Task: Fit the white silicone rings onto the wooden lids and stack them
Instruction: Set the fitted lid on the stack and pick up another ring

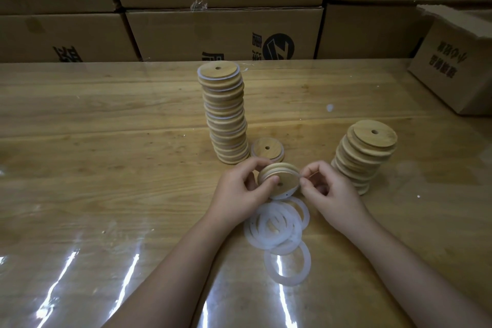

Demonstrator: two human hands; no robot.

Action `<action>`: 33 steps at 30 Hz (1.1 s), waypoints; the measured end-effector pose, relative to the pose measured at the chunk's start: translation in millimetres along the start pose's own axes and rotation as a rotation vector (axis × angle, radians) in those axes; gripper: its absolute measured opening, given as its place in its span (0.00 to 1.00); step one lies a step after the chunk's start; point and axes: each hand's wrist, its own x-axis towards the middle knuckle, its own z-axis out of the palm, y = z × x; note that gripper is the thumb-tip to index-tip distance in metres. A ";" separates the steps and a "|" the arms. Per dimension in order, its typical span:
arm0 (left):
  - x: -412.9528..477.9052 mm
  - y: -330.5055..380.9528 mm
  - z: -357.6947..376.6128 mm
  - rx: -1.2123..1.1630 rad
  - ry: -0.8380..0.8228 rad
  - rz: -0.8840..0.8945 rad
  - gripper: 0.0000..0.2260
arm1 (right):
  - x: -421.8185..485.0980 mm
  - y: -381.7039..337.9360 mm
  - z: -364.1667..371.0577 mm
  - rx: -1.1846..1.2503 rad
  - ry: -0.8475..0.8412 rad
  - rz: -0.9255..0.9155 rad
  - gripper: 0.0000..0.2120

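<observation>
Between my two hands I hold a round wooden lid, tilted, with a white silicone ring partly around its lower edge. My left hand grips its left side, thumb on its face. My right hand pinches its right edge. A tall stack of ringed lids stands behind, leaning slightly. A single lid lies flat beside that stack's base. A shorter stack of bare lids stands to the right. Loose white rings lie in a pile just below my hands.
The wooden table is covered with shiny clear film. Stacked cardboard boxes line the back edge. An open cardboard box sits at the far right on the table.
</observation>
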 end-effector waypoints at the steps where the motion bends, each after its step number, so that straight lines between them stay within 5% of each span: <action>1: -0.4 0.4 -0.2 0.005 0.007 0.006 0.09 | -0.3 -0.5 -0.1 0.008 -0.012 0.003 0.07; 10: -0.8 4.6 0.3 0.163 0.013 0.201 0.12 | -1.5 -1.1 0.1 -0.023 -0.094 -0.028 0.06; 33: 2.3 6.6 -1.3 0.024 -0.014 0.110 0.12 | 3.6 -1.7 -2.2 0.061 -0.079 0.007 0.10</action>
